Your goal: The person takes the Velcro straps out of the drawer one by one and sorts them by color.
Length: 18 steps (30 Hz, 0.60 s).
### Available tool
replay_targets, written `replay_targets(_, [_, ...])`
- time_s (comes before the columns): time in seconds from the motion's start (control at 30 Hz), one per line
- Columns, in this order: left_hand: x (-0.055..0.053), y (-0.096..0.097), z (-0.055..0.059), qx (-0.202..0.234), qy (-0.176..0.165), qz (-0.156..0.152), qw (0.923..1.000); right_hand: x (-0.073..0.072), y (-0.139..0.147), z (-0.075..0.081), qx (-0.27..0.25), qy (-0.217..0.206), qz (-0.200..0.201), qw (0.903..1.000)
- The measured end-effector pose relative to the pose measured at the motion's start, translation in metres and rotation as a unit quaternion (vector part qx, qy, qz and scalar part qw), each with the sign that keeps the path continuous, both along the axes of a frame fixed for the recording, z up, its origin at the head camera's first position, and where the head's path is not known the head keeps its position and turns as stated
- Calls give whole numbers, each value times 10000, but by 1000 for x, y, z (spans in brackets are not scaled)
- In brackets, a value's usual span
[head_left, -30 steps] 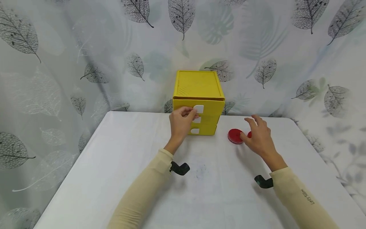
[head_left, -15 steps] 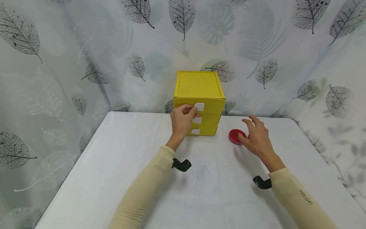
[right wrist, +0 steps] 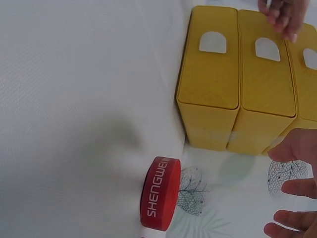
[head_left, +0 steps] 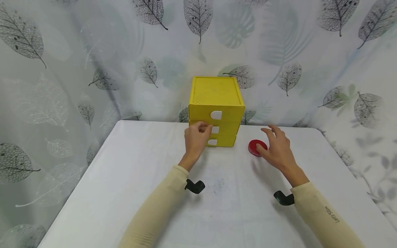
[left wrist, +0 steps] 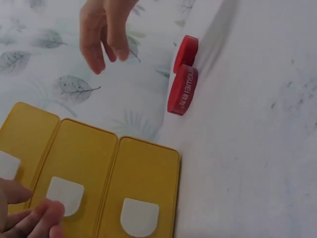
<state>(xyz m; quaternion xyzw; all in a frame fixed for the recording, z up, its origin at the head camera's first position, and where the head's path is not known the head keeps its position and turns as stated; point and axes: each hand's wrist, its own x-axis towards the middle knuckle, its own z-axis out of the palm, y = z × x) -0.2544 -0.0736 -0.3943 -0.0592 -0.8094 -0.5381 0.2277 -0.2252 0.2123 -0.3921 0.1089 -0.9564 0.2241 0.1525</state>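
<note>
A yellow cabinet (head_left: 217,91) with three stacked drawers stands at the back of the table, its fronts flush. My left hand (head_left: 196,141) is at the middle drawer, fingers loosely bent near its white tab (head_left: 215,130); in the right wrist view these fingers (right wrist: 282,17) hang just off the fronts and hold nothing. Over the flat red discs my right hand (head_left: 279,150) hovers with spread, slightly bent fingers. One red disc (head_left: 255,147) shows beside its thumb, lettered SHENGWEI (right wrist: 159,193). The second disc (left wrist: 187,51) appears in the left wrist view but is hidden behind the right hand in the head view.
A white cloth covers the table (head_left: 149,151). Behind it hangs a leaf-patterned curtain (head_left: 173,44), close to the cabinet's back. Both wrists carry a small black camera mount (head_left: 195,187).
The top drawer, slightly ajar a second ago, is now flush. My left hand has dropped from the top tab to the middle one. My right hand has shifted slightly left.
</note>
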Motion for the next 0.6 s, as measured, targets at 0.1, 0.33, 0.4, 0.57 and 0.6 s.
replay_targets(0.1, [3, -1, -8, -340, -271, 7, 9991, 0, -3, 0, -35, -1, 28, 10000])
replay_targets(0.33, [2, 1, -16, -504, -549, -159, 9971, 0, -6, 2, -78, 100, 108, 9999])
replay_targets(0.4, [2, 1, -17, -566, -526, -125, 9969, 0, -6, 2, -82, 136, 118, 9998])
replay_targets(0.57, [1, 2, -21, -405, -479, -159, 9979, 1, -6, 2, -92, 199, 138, 9997])
replay_targets(0.6, [1, 2, -22, -321, -492, -181, 9981, 1, -5, 2, -92, 224, 149, 9996])
